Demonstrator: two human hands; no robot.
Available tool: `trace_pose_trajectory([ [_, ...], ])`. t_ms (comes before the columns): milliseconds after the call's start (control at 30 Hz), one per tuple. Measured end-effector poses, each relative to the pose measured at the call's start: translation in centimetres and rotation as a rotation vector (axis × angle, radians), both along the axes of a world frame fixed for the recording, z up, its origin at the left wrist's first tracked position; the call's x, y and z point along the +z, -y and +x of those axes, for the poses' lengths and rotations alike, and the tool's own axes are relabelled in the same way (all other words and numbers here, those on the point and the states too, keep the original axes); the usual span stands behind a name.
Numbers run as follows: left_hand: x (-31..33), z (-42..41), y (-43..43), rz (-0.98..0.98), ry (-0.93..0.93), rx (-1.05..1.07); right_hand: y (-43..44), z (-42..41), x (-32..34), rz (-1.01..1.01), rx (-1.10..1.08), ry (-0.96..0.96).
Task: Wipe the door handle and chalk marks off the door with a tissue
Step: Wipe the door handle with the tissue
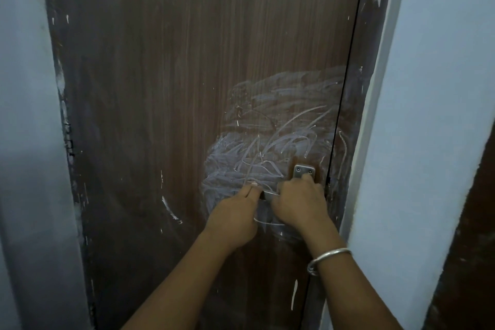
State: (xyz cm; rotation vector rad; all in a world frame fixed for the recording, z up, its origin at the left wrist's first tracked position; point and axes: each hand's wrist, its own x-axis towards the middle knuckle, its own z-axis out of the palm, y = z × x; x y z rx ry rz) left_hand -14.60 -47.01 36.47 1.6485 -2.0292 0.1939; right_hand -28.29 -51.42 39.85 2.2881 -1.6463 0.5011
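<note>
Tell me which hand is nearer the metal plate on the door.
Right. The right hand grips the handle right under the plate; the left hand is lower left, apart from it.

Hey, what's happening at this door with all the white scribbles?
A person is at a brown door scribbled with white chalk marks. The right hand is curled round the door handle; the left hand sits at the handle's other end, its grip unclear. No tissue shows, and the chalk is smeared but not gone, so the wiping looks far from finished.
</note>
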Motion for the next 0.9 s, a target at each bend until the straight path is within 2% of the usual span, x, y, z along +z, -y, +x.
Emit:
trace_pose_trajectory([
  [233,0.8,0.2,-0.2,0.041,-0.036,-0.014,0.8,-0.2,-1.1,0.005,0.008,0.169],
  [367,0.8,0.4,-0.3,0.054,-0.111,-0.035,0.6,0.3,-1.3,-0.132,0.011,0.078],
  [467,0.8,0.6,-0.1,0.068,-0.164,-0.049,0.6,0.5,-0.8,-0.086,0.084,0.069],
  [533,0.7,0.7,-0.1,0.067,-0.161,-0.052,0.4,0.4,-0.1,0.024,0.160,0.158],
  [633,0.6,0.6,-0.2,0.066,-0.170,-0.048,0.7,-0.3,0.4,0.153,0.231,0.396],
  [733,0.7,0.5,-0.4,0.061,-0.173,-0.054,1.4,-0.8,0.0,0.093,0.218,0.600],
  [833,0.4,0.7,-0.5,0.080,-0.186,-0.050,1.8,0.2,-0.4,-0.001,0.247,0.641],
  [900,-0.2,0.8,-0.7,0.088,-0.114,-0.026,2.0,1.1,-0.5,-0.011,0.303,0.640],
])
